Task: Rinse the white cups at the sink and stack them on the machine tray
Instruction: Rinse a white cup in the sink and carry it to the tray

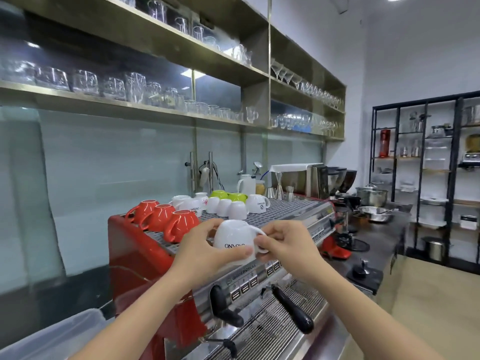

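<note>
While both hands hold one upturned white cup [235, 241] at the front edge of the machine tray [283, 207], the step in hand looks like placing, not rinsing: no sink is in view. Left hand [205, 249] wraps the cup's body, thumb across the printed side, fingers curled behind; right hand [284, 241] pinches the cup handle [261, 241] between thumb and fingers. Cup is mouth-down, just above or touching the grate, cannot tell which. Next move probably calls for setting it level on the grate beside the red cups [162, 219] and in front of the other white cups [228, 207], or onto one of them if stacking, then letting go of both grips without tipping it. Writing: cup shows dark lettering, roughly "ONVO", rest hidden by thumb; similar logo on a cup further back [258, 203], too small to read. Machine front has an embossed brand line [241, 272], illegible. Green cups [228, 195] sit at the back.
</note>
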`<state>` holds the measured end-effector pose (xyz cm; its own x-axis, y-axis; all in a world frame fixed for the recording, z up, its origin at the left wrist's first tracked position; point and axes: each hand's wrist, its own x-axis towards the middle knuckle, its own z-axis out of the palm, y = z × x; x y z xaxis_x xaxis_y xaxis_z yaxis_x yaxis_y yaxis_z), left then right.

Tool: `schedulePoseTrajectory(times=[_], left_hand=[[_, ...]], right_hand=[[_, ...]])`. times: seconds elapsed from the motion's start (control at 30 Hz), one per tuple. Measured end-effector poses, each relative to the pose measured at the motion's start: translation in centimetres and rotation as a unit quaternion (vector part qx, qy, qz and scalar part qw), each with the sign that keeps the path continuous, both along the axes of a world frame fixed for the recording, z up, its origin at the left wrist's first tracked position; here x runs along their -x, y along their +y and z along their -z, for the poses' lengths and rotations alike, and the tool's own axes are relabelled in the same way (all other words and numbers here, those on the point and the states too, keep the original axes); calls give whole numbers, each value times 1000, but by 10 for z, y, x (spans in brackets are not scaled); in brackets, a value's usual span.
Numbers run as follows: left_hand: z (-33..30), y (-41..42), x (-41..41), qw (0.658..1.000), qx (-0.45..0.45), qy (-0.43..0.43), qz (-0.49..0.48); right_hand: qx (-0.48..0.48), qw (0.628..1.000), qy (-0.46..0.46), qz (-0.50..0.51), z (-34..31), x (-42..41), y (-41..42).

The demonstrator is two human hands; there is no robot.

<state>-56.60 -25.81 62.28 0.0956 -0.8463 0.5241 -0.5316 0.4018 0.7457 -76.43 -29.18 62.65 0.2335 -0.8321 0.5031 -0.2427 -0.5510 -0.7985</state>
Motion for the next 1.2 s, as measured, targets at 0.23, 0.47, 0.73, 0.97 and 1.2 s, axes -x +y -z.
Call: schedulePoseTrajectory(times=[0.23, 0.47, 0.73, 0.97, 1.2], left_hand=[[-7, -18, 39, 996, 1, -46, -78], [-24, -25, 31, 979, -28, -134, -151], [-65, -64, -14, 962, -40, -206, -174], [-112, -103, -57, 956, -29, -225, -184], [-129, -140, -82, 941, -52, -258, -214]], right_hand=[[0, 998, 8, -56, -4, 33, -48], [4, 992, 24, -122, -11, 17, -85], [42, 983, 67, -165, -52, -22, -127], [111, 974, 129, -150, -102, -65, -175], [156, 957, 196, -147, -117, -100, -229]])
